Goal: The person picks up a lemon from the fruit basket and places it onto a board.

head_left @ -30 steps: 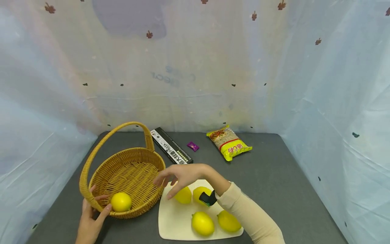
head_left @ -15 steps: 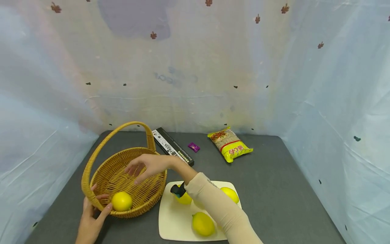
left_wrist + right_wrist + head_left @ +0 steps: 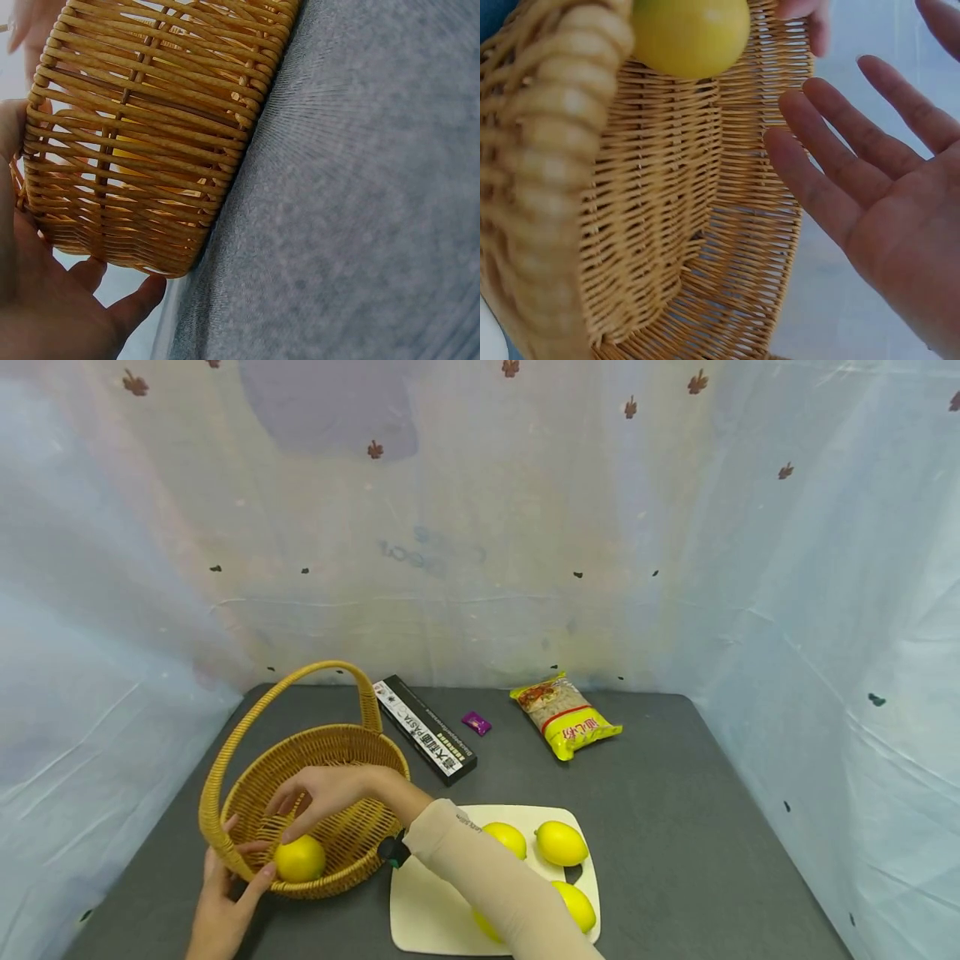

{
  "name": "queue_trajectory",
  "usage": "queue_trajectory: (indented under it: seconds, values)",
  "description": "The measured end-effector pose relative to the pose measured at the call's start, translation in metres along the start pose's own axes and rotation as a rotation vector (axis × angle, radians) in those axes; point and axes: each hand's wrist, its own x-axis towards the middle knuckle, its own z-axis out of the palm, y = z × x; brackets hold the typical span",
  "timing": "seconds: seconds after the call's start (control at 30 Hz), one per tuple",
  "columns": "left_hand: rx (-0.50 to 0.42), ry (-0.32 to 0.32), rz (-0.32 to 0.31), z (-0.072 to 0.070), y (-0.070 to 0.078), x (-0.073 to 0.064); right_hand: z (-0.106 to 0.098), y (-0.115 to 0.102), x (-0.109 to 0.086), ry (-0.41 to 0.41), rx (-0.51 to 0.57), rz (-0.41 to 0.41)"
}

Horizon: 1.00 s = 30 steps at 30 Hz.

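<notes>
A wicker basket (image 3: 337, 827) with a tall arched handle stands at the left of the table, one lemon (image 3: 300, 858) inside against its near left wall. My left hand (image 3: 223, 893) grips the rim beside the handle's foot; in the left wrist view its fingers wrap the woven side. Over the basket hovers my right hand (image 3: 326, 793), fingertips just above the lemon and holding nothing. Its fingers (image 3: 832, 150) look spread and nearly straight in the right wrist view. Several more lemons (image 3: 561, 843) lie on a white cutting board (image 3: 427, 902), partly hidden by my right sleeve.
Behind the basket lies a long black-and-white pasta box (image 3: 423, 727). A small purple wrapped packet (image 3: 476, 722) sits to its right, and a yellow bag of macaroni (image 3: 566, 717) is farther right. Fabric curtains (image 3: 480, 527) close in the back and sides of the grey table (image 3: 697, 827).
My right hand has moved left from over the cutting board, across the basket, and down toward the lemon inside. The left hand keeps its hold on the rim.
</notes>
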Motion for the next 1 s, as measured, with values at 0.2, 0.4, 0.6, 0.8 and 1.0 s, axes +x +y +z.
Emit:
queue_trajectory:
  seconds: [0.2,0.4,0.6,0.8,1.0]
  values:
    - [-0.001,-0.003,0.008,0.000,-0.001,-0.001,0.009,0.005,0.011,-0.027,0.021,0.064]
    - [0.025,-0.004,-0.005,0.000,-0.001,-0.001,0.014,0.004,0.020,-0.077,-0.007,0.114]
    - [0.037,0.009,-0.022,-0.002,0.001,-0.001,0.018,0.002,0.026,-0.149,-0.003,0.136]
    - [0.037,0.013,-0.036,0.000,-0.001,0.000,0.026,0.000,0.028,-0.213,0.032,0.251]
    - [0.050,0.012,-0.052,-0.001,0.000,0.001,0.027,0.000,0.027,-0.223,-0.079,0.332]
